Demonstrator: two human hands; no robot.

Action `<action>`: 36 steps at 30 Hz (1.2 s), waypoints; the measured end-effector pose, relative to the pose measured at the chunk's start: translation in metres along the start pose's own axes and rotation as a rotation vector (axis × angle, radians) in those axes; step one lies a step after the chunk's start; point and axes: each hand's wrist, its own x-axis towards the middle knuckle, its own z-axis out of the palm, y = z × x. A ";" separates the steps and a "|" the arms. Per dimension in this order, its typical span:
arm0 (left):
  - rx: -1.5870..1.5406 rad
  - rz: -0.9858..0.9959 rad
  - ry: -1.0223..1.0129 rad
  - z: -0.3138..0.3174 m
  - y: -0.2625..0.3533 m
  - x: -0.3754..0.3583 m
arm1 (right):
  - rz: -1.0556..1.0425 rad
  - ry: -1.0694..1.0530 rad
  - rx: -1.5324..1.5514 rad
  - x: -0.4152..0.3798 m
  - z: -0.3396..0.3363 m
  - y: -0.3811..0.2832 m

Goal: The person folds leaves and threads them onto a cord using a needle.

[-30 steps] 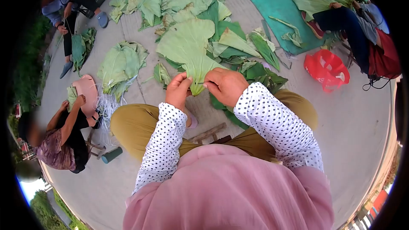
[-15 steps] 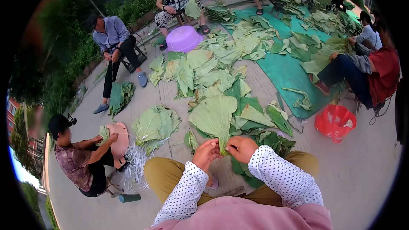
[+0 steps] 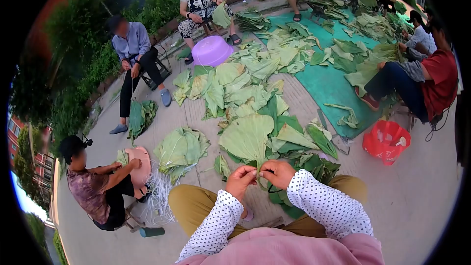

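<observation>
Concrete ground [image 3: 412,206] stretches around us, leaf heaps [image 3: 240,86] within reach at twelve o'clock, while our left hand [image 3: 240,181] and right hand [image 3: 278,173] pinch the broad leaf [image 3: 247,136] together at its narrow base, apparently to steady its blade, pointing toward twelve.

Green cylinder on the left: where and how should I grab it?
Probably best gripped around its middle, from above: the green cylinder appears to lie on its side, long and rounded, with one end near the stool.
</observation>
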 end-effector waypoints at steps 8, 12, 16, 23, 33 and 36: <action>-0.022 0.057 0.064 0.007 0.014 -0.004 | 0.035 0.051 0.032 0.000 0.002 -0.001; -0.053 0.047 0.049 0.015 0.010 -0.002 | 0.046 0.073 0.019 0.000 0.001 -0.004; -0.077 0.042 0.045 0.019 0.004 -0.001 | 0.023 0.074 0.025 -0.002 0.000 -0.003; -0.004 0.101 0.081 0.013 -0.003 0.001 | -0.045 0.066 -0.013 0.001 -0.001 -0.001; 0.310 0.275 0.090 0.021 0.007 -0.003 | 0.338 0.061 0.354 -0.006 0.004 0.016; 0.209 0.315 0.157 0.026 0.035 -0.008 | 0.395 0.057 0.286 -0.008 -0.009 0.024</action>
